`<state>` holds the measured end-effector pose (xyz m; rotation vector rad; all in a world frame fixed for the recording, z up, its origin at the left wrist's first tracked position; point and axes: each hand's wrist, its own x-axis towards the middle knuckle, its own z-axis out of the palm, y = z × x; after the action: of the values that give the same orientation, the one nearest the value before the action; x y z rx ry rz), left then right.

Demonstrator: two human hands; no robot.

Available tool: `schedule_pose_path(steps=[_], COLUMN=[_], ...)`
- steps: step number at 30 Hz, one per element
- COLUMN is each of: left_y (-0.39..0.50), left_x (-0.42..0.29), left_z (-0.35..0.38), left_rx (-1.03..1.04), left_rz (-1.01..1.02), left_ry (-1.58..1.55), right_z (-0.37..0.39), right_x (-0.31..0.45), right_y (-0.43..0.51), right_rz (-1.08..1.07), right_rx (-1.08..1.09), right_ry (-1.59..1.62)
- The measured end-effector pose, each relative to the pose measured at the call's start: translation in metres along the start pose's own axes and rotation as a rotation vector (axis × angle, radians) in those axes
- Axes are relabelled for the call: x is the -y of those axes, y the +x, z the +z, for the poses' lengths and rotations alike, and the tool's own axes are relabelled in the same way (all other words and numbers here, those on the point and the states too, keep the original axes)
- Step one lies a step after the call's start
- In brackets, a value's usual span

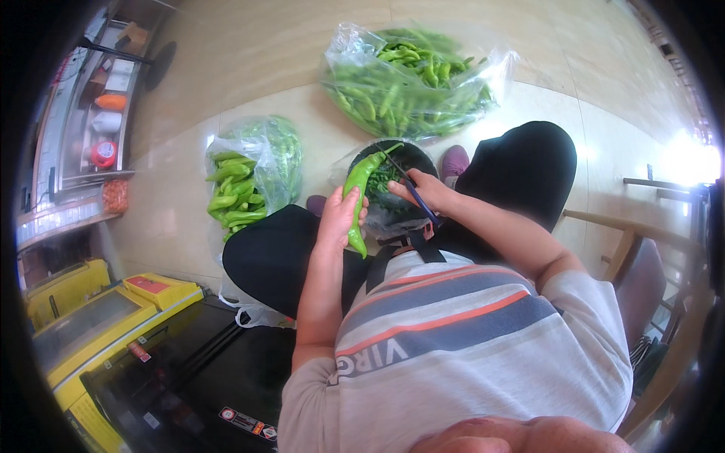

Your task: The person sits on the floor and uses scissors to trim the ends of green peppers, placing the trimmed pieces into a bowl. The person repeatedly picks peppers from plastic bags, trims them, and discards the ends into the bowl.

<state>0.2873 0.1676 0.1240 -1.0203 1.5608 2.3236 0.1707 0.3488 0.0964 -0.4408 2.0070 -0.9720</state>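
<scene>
My left hand (338,216) grips a long green pepper (357,184) around its lower half, with the tip pointing down towards my lap and the stem end up. In my right hand (429,191) is a pair of scissors with dark blue handles (419,199). Its blades reach up to the pepper's stem end; whether they touch the stem cannot be told. Beneath both hands, between my feet, stands a dark round bin (420,157) with clear plastic around it. Cut green stems (386,180) lie inside, partly hidden by the pepper and my right hand.
A large clear plastic bag (362,96) full of green peppers rests on the tiled floor ahead. Another bag (280,150) spills peppers (237,189) by my left knee. A black cabinet (198,351) and yellow case (102,328) stand left, a wooden chair (634,226) right.
</scene>
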Motion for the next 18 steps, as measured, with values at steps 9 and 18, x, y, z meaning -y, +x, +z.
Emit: schedule_pose_path(steps=[9,18], left_y=[0.01,0.018], left_x=[0.012,0.012], left_z=[-0.003,-0.005], left_rx=[0.037,0.078], left_rz=[-0.074,-0.111], left_ry=[0.03,0.019], right_z=[0.009,0.005], right_x=[-0.001,0.0], right_y=[0.017,0.02], right_rz=[0.057,0.07], right_rx=[0.012,0.004], right_ry=[-0.032,-0.061])
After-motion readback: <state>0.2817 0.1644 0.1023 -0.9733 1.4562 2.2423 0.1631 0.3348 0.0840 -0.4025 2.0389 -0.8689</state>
